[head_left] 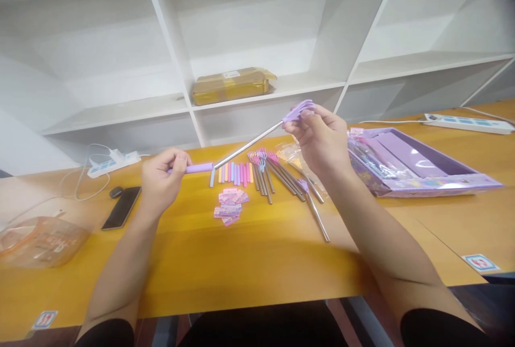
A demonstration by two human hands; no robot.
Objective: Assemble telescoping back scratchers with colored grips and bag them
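Observation:
My left hand (163, 178) is closed round a purple handle sleeve (200, 168), which points right. Pinched in my right hand (319, 135) is the purple claw-shaped head of a back scratcher (249, 145). Its metal rod slants down to the left and meets the sleeve's open end; I cannot tell whether it is inside. Below, on the table, lie a row of coloured sleeves (235, 174), a bunch of back scratchers with coloured heads (263, 175), a separate purple-headed back scratcher (316, 210) and a pile of pink cards (230, 206).
At right stands an open purple box (418, 181) holding plastic-wrapped items. A phone (122, 207), a power strip (112, 163) and an orange plastic bag (44, 240) lie at left. Another power strip (469, 123) is far right. A taped parcel (231, 87) sits on the white shelf (309, 83).

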